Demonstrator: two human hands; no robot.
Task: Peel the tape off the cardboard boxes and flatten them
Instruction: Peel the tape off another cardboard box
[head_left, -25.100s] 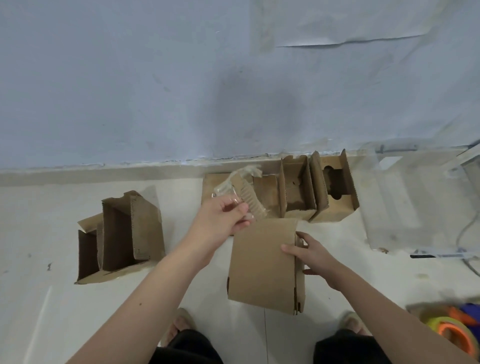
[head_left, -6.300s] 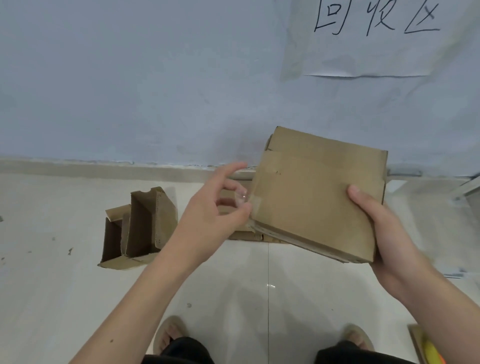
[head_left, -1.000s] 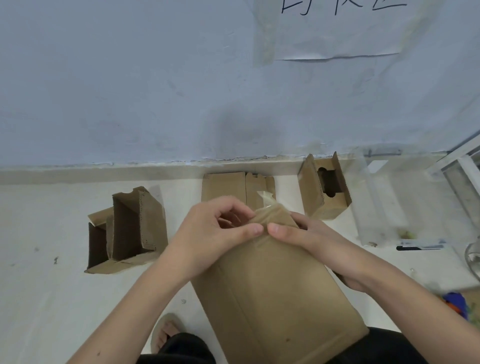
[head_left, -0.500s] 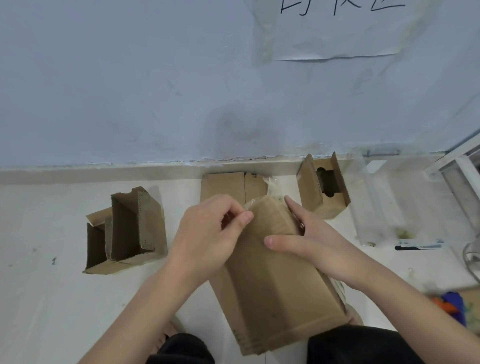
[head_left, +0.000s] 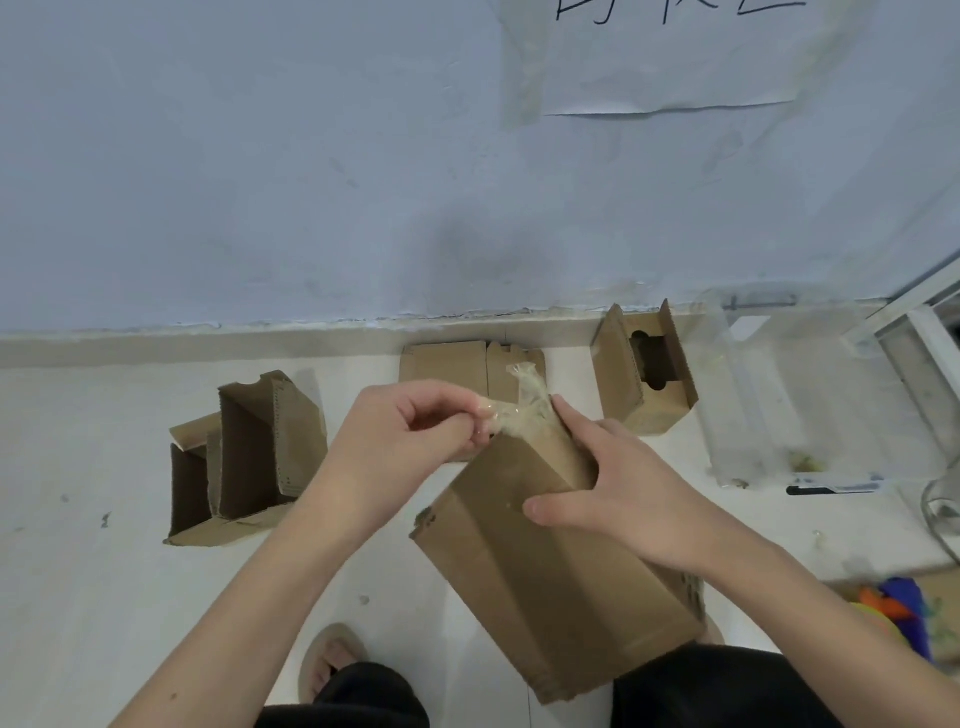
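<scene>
**Tape half off the held box**

Nearest, at the bottom edge, a foot in a sandal (head_left: 332, 660) stands on the pale floor (head_left: 78, 597) beside dark trouser legs. Above the knees the person holds a cardboard box (head_left: 540, 582) tilted, its near end low and its far end raised.

The right hand (head_left: 618, 488) clasps the box from the right, thumb pressed across the top face and fingers curled round the far side. The left hand (head_left: 405, 441), at the box's far left corner, pinches a crumpled strip of clear tape (head_left: 519, 410) between thumb and fingertips; the strip rises off the far end of the box, one end sticking up loose.

At the near right edge lie some bright orange and blue items (head_left: 898, 608), too cut off to tell.

Farther left, an open box (head_left: 244, 457) lies on its side on the floor. Farther on, by the wall, flat cardboard (head_left: 447, 366) lies behind the hands. Right of it stands a box with a cut-out (head_left: 644, 369), then a clear plastic sheet (head_left: 779, 395) and a black pen (head_left: 831, 488).

A paper sign (head_left: 670, 57) is taped to the blue-grey wall (head_left: 260, 182).
</scene>
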